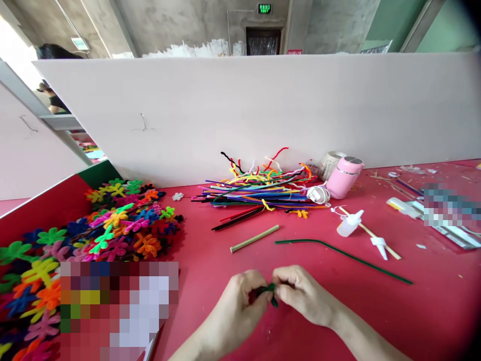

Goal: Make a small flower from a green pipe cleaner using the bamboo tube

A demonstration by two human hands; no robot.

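Green pipe-cleaner piece [271, 292]: pinched between left hand [240, 301] and right hand [300, 296]; free end points 5 o'clock.

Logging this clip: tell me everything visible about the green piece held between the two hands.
The small dark green pipe cleaner piece looks fuzzy and bent into a tight loop or knot, one short end poking downward. Left hand and right hand pinch it from either side just above the red table. Most of it is hidden by fingers.

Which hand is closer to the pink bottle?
Right. The right hand sits below and slightly left of the pink bottle; the left hand is farther left. Both pinch a small green pipe-cleaner piece.
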